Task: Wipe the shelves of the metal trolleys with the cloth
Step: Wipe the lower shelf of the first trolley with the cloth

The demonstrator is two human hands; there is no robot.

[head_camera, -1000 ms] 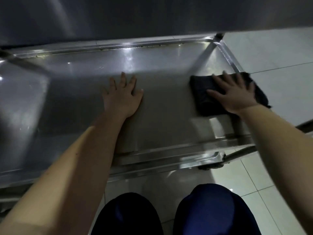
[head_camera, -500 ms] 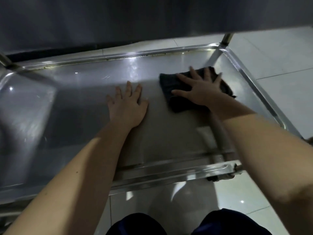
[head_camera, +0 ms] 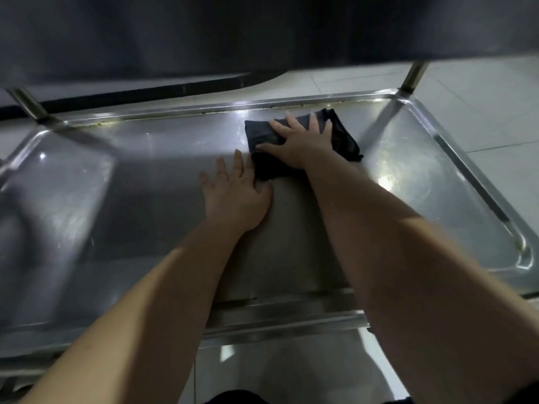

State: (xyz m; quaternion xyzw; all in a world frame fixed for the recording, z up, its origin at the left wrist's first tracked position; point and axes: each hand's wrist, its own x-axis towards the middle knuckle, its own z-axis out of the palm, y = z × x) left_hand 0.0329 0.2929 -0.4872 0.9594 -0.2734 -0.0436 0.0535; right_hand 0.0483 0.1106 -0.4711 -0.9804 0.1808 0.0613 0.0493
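- A person is leaning over the lower shelf (head_camera: pixel 116 199) of a metal trolley, with both bare forearms reaching across it from the near edge.
- The right hand (head_camera: pixel 297 144) is lying flat on a dark cloth (head_camera: pixel 261 134). Its fingers are straight and spread and its thumb is pointing left. It is pressing the cloth down, not curling round it.
- The cloth is lying folded on the shelf, a little right of the middle. Its far corner is coming close to the raised far rim (head_camera: pixel 175 112), and dark ends are sticking out on both sides of the hand.
- The left hand (head_camera: pixel 236 196) is resting palm-down on bare metal near the middle of the shelf, fingers straight and slightly apart, holding nothing. Its thumb side is lying just beside the cloth's near-left end; I cannot tell whether they are touching.
- Bright reflections are showing along the far edge and toward the right edge of the shelf.
- Upright posts are rising from the far-left corner (head_camera: pixel 27 103) and the far-right corner (head_camera: pixel 411 77).
- An upper shelf (head_camera: pixel 204 30) is hanging dark across the top of the view.
- Pale floor tiles (head_camera: pixel 481 112) are showing beyond the far and right edges.
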